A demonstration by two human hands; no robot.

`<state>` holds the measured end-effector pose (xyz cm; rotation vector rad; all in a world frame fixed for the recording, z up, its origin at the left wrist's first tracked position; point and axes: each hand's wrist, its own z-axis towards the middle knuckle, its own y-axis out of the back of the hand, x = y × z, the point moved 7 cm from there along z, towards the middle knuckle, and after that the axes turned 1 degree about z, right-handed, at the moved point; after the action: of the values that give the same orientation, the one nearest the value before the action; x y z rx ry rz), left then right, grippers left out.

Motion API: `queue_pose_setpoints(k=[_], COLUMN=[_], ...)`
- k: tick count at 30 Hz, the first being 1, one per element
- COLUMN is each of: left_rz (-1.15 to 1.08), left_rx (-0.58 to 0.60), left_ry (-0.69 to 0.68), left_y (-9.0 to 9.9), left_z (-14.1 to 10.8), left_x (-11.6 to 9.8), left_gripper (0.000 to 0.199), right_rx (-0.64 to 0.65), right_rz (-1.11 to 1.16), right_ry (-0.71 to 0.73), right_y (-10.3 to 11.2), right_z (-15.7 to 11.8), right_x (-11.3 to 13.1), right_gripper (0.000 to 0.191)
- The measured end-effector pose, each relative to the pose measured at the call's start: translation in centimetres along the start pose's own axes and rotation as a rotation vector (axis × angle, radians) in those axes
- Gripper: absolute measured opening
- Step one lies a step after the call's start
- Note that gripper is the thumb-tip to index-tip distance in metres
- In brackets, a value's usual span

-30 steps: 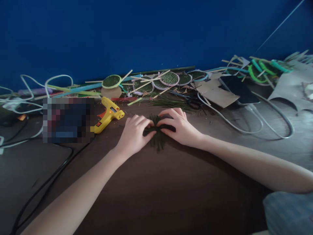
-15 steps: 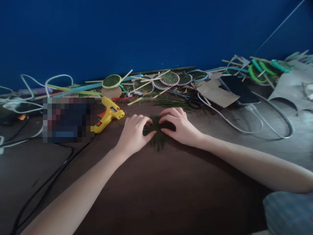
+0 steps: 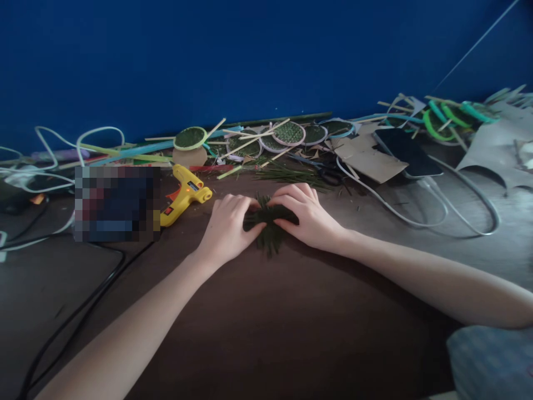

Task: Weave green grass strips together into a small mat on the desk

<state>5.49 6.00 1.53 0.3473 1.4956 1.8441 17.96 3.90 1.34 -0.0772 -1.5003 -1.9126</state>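
Between my hands, on the dark table (image 3: 266, 316), lies a piece of crossed dark green strips (image 3: 270, 241), with strip ends spreading toward me and away. My left hand (image 3: 231, 228) grips its left side between thumb and fingers. On the right side, my right hand (image 3: 306, 216) pinches the same piece, its fingers curled over the far edge and the thumb at the near one. The fingertips of both hands are close together near the middle. Loose green strips (image 3: 283, 175) lie just beyond my hands.
A yellow glue gun (image 3: 183, 194) lies left of my left hand, beside a blurred-out box (image 3: 119, 203). Round woven pieces (image 3: 288, 134) and sticks line the blue wall (image 3: 250, 55). Scissors (image 3: 331, 176), cardboard (image 3: 368, 158), a phone (image 3: 406, 153) and a white cable (image 3: 387, 208) are at right.
The fingers of my right hand have shifted slightly left along the far edge of the green piece. Everything else looks the same.
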Motion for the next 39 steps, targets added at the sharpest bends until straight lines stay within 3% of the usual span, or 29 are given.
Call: queue_pose_setpoints(k=[9,27,33,39], left_rz=[-0.019,-0.029,-0.072,-0.063], left_rx=[-0.005,-0.002,-0.019,-0.013], left_ry=[0.010,0.012,0.040,0.041], left_y=[-0.1,0.0,0.2,0.1], left_z=[0.0,0.1,0.0,0.1], left_x=[0.2,0.2,0.3,0.3], left_gripper=[0.022,0.022,0.035,0.036], right_rx=[0.066,0.073,0.109,0.136], right_rz=[-0.043,-0.040,-0.094,-0.104], right_ry=[0.028,0.019,0.048,0.053], right_y=[-0.6,-0.7,-1.0,-1.2], right_z=[-0.1,0.1,0.0,0.1], right_x=[0.2,0.1,0.4,0.3], right_gripper=[0.026,0.028,0.031,0.031])
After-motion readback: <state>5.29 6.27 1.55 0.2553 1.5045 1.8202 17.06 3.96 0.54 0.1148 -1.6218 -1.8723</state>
